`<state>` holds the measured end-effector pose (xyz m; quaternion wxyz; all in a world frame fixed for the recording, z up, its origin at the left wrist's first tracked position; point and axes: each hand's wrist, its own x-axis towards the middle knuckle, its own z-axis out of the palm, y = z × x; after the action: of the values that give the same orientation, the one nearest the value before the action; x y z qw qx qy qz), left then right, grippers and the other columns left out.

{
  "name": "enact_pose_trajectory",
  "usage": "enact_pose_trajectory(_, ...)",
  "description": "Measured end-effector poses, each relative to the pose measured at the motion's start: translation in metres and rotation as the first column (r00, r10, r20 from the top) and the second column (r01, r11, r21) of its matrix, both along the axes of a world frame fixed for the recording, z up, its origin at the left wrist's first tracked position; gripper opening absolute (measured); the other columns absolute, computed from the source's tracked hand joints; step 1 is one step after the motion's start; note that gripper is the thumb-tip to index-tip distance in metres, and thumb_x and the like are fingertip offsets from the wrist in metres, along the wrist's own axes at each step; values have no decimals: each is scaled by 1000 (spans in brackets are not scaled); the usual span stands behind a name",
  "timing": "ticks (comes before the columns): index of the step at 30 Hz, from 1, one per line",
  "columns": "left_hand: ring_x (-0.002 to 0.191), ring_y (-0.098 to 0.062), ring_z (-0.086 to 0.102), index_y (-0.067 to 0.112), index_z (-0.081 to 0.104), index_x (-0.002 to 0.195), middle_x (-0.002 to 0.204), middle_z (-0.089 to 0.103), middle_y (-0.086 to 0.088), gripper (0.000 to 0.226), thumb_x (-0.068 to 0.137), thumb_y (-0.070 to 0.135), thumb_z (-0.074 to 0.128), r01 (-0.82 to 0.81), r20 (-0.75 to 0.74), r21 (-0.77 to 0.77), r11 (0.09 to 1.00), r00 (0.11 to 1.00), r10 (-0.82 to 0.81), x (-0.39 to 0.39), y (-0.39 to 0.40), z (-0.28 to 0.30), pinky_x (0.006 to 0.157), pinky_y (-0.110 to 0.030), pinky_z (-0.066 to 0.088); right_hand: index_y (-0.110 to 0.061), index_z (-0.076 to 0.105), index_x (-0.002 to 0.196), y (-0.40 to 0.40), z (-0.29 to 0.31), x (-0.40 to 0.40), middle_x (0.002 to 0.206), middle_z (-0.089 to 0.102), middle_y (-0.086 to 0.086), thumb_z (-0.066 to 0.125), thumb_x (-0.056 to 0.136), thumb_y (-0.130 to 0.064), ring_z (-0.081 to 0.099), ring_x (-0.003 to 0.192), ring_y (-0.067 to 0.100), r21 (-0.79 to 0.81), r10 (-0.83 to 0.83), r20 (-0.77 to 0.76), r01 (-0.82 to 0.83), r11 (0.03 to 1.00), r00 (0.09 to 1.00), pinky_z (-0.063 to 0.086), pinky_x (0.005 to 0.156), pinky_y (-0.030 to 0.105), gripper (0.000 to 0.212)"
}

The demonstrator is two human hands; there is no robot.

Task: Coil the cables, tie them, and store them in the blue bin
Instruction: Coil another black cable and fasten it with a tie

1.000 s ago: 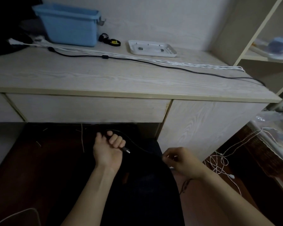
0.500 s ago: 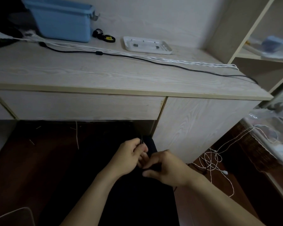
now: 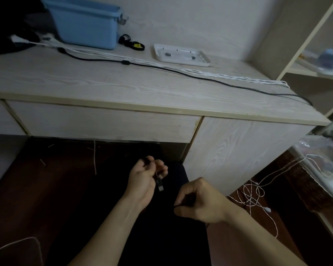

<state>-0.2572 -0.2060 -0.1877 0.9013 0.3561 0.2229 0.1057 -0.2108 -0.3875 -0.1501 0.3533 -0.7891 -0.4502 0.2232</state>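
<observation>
A pale wood-grain desk (image 3: 123, 87) filled the upper half of the view, its front edge running level from the left and ending at a corner on the right. On it, at the back left against the wall, stood the blue bin (image 3: 85, 22); a white tray (image 3: 181, 55) lay further right. A black cable (image 3: 181, 73) and a bundle of white cables (image 3: 219, 75) stretched side by side across the top, from beside the bin to the right-hand edge, where the black one dropped over. Open shelves (image 3: 306, 72) rose to the right. Below the desk the kneehole was dark, over a reddish-brown floor (image 3: 27, 189); a tangle of white cord (image 3: 252, 192) lay on the floor just right of the desk's side panel.

In front of the kneehole the left hand (image 3: 144, 179) curled round a thin dark cable, its plug (image 3: 160, 184) hanging from the fingers. The right hand (image 3: 200, 202), apart and lower, seemed to pinch the same cable, though the dimness hid the line between them.
</observation>
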Motion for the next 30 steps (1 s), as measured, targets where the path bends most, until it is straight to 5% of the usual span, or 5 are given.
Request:
enact_pose_trajectory(4,84,-24,68,7,57,102,87,71,-10,16,102,1,42,377,-112,485,789,922,-372,-9,-6,6,79,-34,52,-16,77,86,1,0,2,82,73,-13,78,84,-23,68,73,2,114,-149,102,137,984,984,50,69,14,8)
enact_pose_trajectory(7,62,-27,63,4,58,96,76,68,-11,20,103,6,40,550,-136,558,621,799,-586,-14,-9,17,56,-33,48,-18,76,85,-4,2,8,75,72,-10,81,80,-32,69,68,7,187,-287,97,266,946,953,52,62,19,16)
enact_pose_trajectory(13,37,-10,20,8,57,88,55,29,-1,54,102,53,30,740,-149,328,587,654,-742,-17,-4,22,38,-24,17,-20,72,98,-7,-4,18,92,60,-11,74,73,-55,61,80,9,203,-388,219,347,916,895,45,63,11,43)
enact_pose_trajectory(22,38,-8,20,16,48,71,53,22,4,39,102,38,38,690,110,22,723,717,-688,-15,-8,16,36,-21,24,12,56,87,-3,-8,18,62,56,8,46,99,-41,58,60,22,196,-253,-456,374,906,853,48,65,31,55)
enact_pose_trajectory(30,53,-14,21,16,46,69,60,21,2,34,100,27,37,709,100,-40,704,704,-703,-15,-6,13,52,-26,29,-24,58,58,10,-5,8,46,28,-2,54,94,-34,27,38,12,219,-272,-620,494,841,736,32,43,24,37)
